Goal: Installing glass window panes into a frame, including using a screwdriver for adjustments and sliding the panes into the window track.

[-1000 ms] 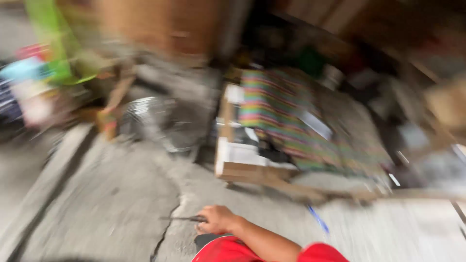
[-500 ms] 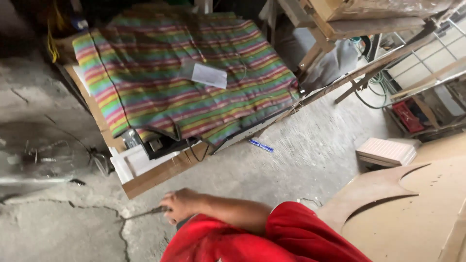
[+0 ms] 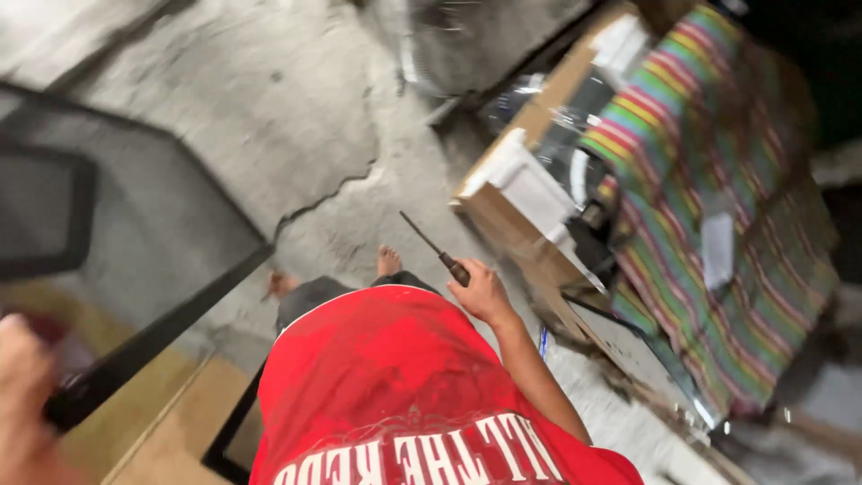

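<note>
My right hand [image 3: 482, 289] is closed around the dark handle of a screwdriver [image 3: 435, 251], whose thin shaft points up and to the left over the concrete floor [image 3: 296, 117]. My left hand [image 3: 22, 395] is blurred at the bottom left corner and grips the end of a black frame bar [image 3: 162, 328]. That bar belongs to a large mesh panel [image 3: 117, 207] which slants across the left side. My red shirt [image 3: 386, 386] fills the lower middle, and a bare foot [image 3: 388, 260] shows just above it.
A wooden platform [image 3: 503, 216] covered with a striped cloth [image 3: 718, 180] stands to the right, with a white paper [image 3: 718, 250] on it. A long crack [image 3: 332, 193] runs through the floor. A wire fan guard [image 3: 431, 54] lies at the top, and a tan board [image 3: 171, 422] at the lower left.
The view has swung hard, so the platform now lies to the right. The screwdriver tip has lifted off the floor in my right hand. The black mesh panel and my left hand have come into view.
</note>
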